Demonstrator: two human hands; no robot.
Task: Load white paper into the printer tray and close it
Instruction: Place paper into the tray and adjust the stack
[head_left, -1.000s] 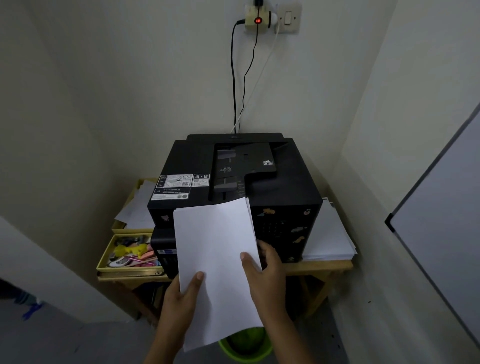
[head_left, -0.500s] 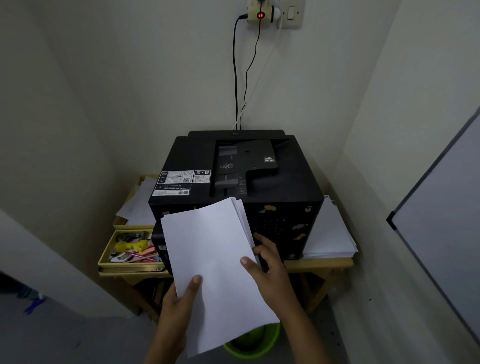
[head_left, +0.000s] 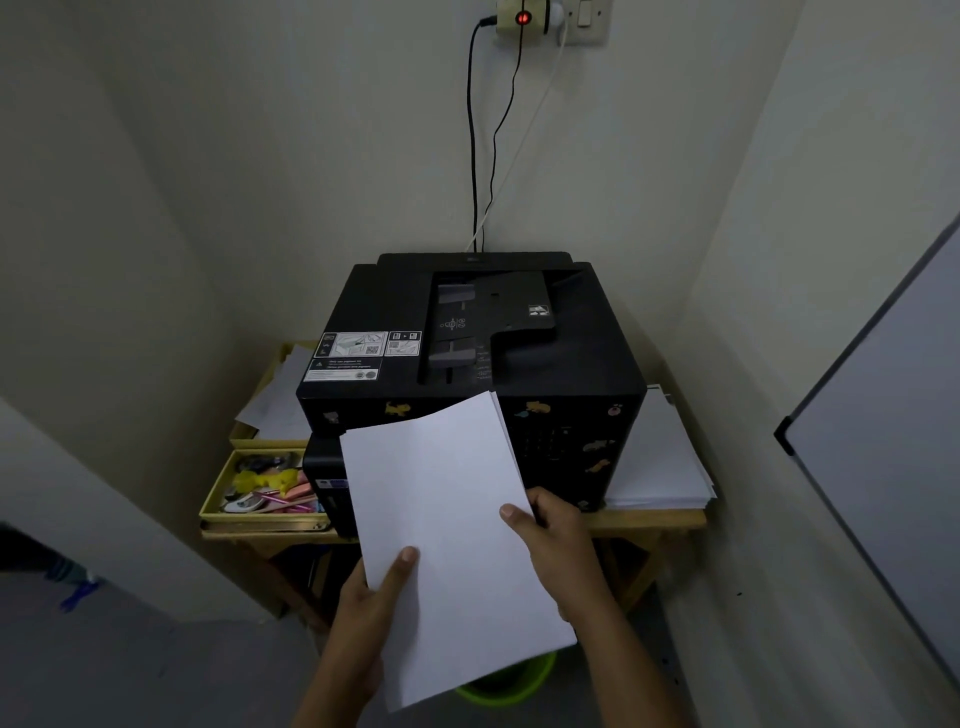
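Black printer (head_left: 519, 332) sits on wooden tabletop (head_left: 649, 518), tray not visible from here. White paper stack (head_left: 447, 519) held in front of printer, tilted, top edges fanned. My left hand (head_left: 363, 613) grips its lower left edge, thumb on top; right hand (head_left: 561, 540) pinches right edge. Spare paper pile (head_left: 660, 457) right of printer.

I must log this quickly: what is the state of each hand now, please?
Left hand: holding the white paper at its lower left edge, thumb on top.
Right hand: holding the same white paper at its right edge, thumb on top.
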